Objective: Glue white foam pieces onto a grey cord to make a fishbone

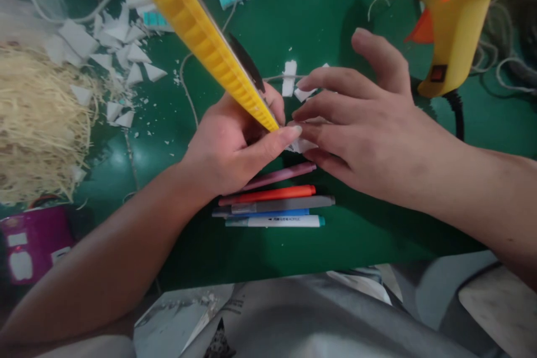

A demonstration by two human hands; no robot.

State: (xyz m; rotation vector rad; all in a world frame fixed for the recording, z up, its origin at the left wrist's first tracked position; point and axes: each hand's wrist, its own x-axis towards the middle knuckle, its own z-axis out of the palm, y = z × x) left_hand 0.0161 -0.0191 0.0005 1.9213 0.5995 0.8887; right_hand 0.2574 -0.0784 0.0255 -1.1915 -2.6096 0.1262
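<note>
A long yellow utility knife [210, 47], with a ribbed body and a metal edge, slants up toward the camera from my left hand [226, 140]. My left fingers are closed around its lower end, the thumb lying along it. Close by, my right hand [356, 117] pinches a small white foam piece [302, 144] between thumb and forefinger, its other fingers spread. The tool's tip and much of the piece are hidden by my fingers. Just beyond lie a white foam strip [289, 78] and another white scrap [305, 94].
Several markers, one of them white [277, 221], lie near the table's front edge. A yellow glue gun [457, 22] with a lit red light stands at right. Foam shards [126, 56], a straw heap [42, 123] and a purple box [39, 240] occupy the left side.
</note>
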